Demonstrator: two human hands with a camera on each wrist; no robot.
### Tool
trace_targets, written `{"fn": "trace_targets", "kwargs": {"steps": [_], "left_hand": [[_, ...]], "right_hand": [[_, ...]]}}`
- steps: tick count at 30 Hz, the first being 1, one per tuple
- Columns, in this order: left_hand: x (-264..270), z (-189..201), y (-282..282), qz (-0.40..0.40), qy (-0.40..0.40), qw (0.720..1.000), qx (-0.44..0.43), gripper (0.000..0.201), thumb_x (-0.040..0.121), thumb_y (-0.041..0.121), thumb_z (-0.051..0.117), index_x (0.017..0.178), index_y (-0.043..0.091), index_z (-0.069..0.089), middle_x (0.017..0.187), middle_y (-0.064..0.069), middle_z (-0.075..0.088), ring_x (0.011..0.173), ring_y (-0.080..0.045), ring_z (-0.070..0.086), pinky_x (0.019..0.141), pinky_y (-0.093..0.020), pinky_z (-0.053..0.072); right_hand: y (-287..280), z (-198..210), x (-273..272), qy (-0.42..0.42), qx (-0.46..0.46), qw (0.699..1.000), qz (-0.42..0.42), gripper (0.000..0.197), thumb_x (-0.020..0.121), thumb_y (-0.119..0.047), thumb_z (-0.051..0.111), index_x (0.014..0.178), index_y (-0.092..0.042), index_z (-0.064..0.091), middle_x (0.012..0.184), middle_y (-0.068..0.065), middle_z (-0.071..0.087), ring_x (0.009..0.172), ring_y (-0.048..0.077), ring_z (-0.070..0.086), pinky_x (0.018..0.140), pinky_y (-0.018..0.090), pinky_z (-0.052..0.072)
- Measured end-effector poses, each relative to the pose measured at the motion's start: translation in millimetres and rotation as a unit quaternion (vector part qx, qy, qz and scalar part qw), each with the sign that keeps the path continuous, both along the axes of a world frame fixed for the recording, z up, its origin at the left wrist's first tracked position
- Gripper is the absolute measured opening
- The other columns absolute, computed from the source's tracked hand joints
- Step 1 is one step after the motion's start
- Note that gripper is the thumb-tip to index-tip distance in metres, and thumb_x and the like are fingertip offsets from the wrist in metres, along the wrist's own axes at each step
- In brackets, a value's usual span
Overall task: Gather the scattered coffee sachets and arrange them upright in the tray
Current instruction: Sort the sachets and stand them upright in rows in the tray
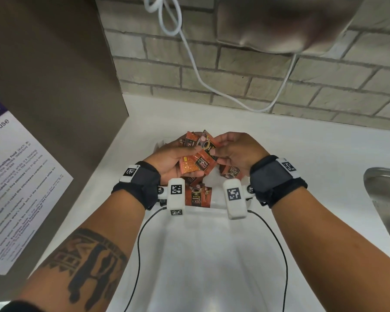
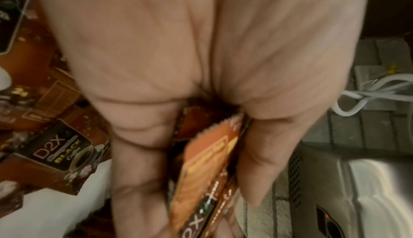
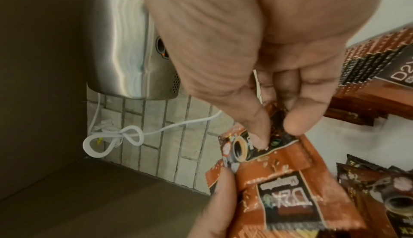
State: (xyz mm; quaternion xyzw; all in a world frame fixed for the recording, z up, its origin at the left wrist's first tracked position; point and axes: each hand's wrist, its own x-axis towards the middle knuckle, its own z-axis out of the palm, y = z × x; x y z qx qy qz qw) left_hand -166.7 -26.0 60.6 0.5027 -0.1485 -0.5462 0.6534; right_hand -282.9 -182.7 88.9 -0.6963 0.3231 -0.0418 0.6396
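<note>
Orange-brown coffee sachets are bunched in my left hand (image 1: pixel 178 157), fingers and thumb curled round the stack (image 1: pixel 193 166). The left wrist view shows that stack (image 2: pixel 210 171) edge-on between thumb and fingers. My right hand (image 1: pixel 225 148) pinches one sachet (image 1: pixel 208 145) at the top of the bunch; thumb and forefinger hold this sachet (image 3: pixel 263 144) by its edge. More sachets (image 1: pixel 198 197) lie or lean below the hands inside a white tray (image 1: pixel 212 208). Another sachet (image 1: pixel 231 172) sits under my right wrist. Loose sachets (image 2: pixel 55 153) lie beside the left palm.
A steel hand dryer (image 1: pixel 279 23) hangs on the brick wall with a white cable (image 1: pixel 194 64) looping down. A brown panel with a printed notice (image 1: pixel 16 176) stands at the left. A steel sink (image 1: pixel 385 199) lies at the right of the white counter (image 1: pixel 302 154).
</note>
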Motion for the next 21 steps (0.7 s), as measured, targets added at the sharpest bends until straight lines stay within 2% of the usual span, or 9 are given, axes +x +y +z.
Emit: {"fn": "trace_targets", "kwargs": {"steps": [5,8,10,12,14,16,17,19,21], "left_hand": [[1.0,-4.4,-2.0,0.056,-0.033,0.998,-0.013,0.036,0.089,-0.004,0.064,0.122,0.011,0.061,0.106,-0.015,0.072,0.088,-0.029,0.072,0.056,-0.032,0.059],[1.4,-7.6,-2.2,0.079,-0.048,0.995,-0.028,0.040,0.088,-0.005,0.066,0.125,0.009,0.061,0.114,-0.018,0.070,0.092,-0.032,0.070,0.055,-0.030,0.057],[2.0,-10.3,0.1,0.081,-0.053,0.995,-0.036,0.047,0.087,-0.005,0.067,0.132,0.006,0.057,0.119,-0.020,0.068,0.096,-0.034,0.069,0.055,-0.030,0.056],[2.8,-12.1,3.3,0.088,-0.049,0.994,-0.042,0.050,0.086,-0.006,0.067,0.133,0.005,0.056,0.120,-0.021,0.067,0.097,-0.035,0.068,0.055,-0.029,0.056],[4.0,-14.1,6.3,0.096,-0.047,0.993,-0.046,0.052,0.086,-0.008,0.067,0.135,0.003,0.054,0.122,-0.022,0.066,0.098,-0.035,0.068,0.055,-0.029,0.057],[4.9,-15.8,8.7,0.100,-0.045,0.993,-0.052,0.053,0.086,-0.008,0.067,0.137,0.001,0.053,0.125,-0.024,0.064,0.100,-0.036,0.067,0.055,-0.029,0.057],[4.8,-16.6,9.1,0.100,-0.044,0.992,-0.057,0.054,0.086,-0.008,0.067,0.137,0.000,0.052,0.127,-0.025,0.063,0.102,-0.037,0.066,0.055,-0.029,0.057],[4.3,-16.8,9.0,0.099,-0.047,0.992,-0.065,0.054,0.086,-0.007,0.068,0.137,0.000,0.052,0.127,-0.025,0.063,0.102,-0.038,0.066,0.054,-0.029,0.057],[2.9,-15.4,8.5,0.092,-0.051,0.992,-0.068,0.053,0.086,-0.007,0.068,0.136,0.000,0.053,0.124,-0.025,0.063,0.099,-0.037,0.067,0.055,-0.029,0.057]], "right_hand": [[2.7,-10.3,6.0,0.019,-0.027,0.999,-0.026,0.028,0.082,-0.026,0.081,0.101,-0.015,0.064,0.102,0.014,0.075,0.082,0.022,0.067,0.065,0.033,0.052],[9.6,-14.7,6.5,0.014,-0.028,0.998,-0.051,0.035,0.078,-0.044,0.081,0.095,-0.019,0.062,0.092,0.011,0.077,0.077,0.022,0.065,0.067,0.039,0.047],[11.2,-16.0,6.6,-0.011,-0.013,0.998,-0.066,0.031,0.079,-0.040,0.081,0.092,-0.019,0.061,0.090,0.008,0.077,0.078,0.023,0.067,0.068,0.039,0.049],[13.1,-15.5,6.7,-0.060,0.033,0.994,-0.088,0.021,0.085,-0.025,0.079,0.090,-0.017,0.059,0.095,0.010,0.076,0.085,0.024,0.069,0.072,0.037,0.055],[13.8,-13.9,6.8,-0.115,0.080,0.984,-0.113,0.016,0.089,-0.015,0.074,0.088,-0.016,0.059,0.100,0.016,0.073,0.092,0.026,0.069,0.086,0.041,0.059],[14.6,-11.0,6.2,-0.164,0.121,0.970,-0.135,0.012,0.091,-0.014,0.071,0.088,-0.015,0.060,0.102,0.014,0.072,0.099,0.026,0.070,0.095,0.045,0.056],[15.3,-9.3,6.0,-0.175,0.134,0.966,-0.133,0.011,0.091,-0.017,0.072,0.093,-0.013,0.062,0.105,0.012,0.073,0.102,0.026,0.070,0.095,0.045,0.056],[19.4,-7.2,6.6,-0.152,0.117,0.976,-0.108,0.034,0.087,-0.025,0.077,0.110,-0.005,0.063,0.112,0.013,0.073,0.104,0.026,0.071,0.091,0.039,0.058],[25.3,-7.5,8.4,-0.138,0.094,0.982,-0.092,0.041,0.083,-0.019,0.081,0.114,0.000,0.062,0.107,0.014,0.073,0.092,0.025,0.072,0.079,0.033,0.061]]}}
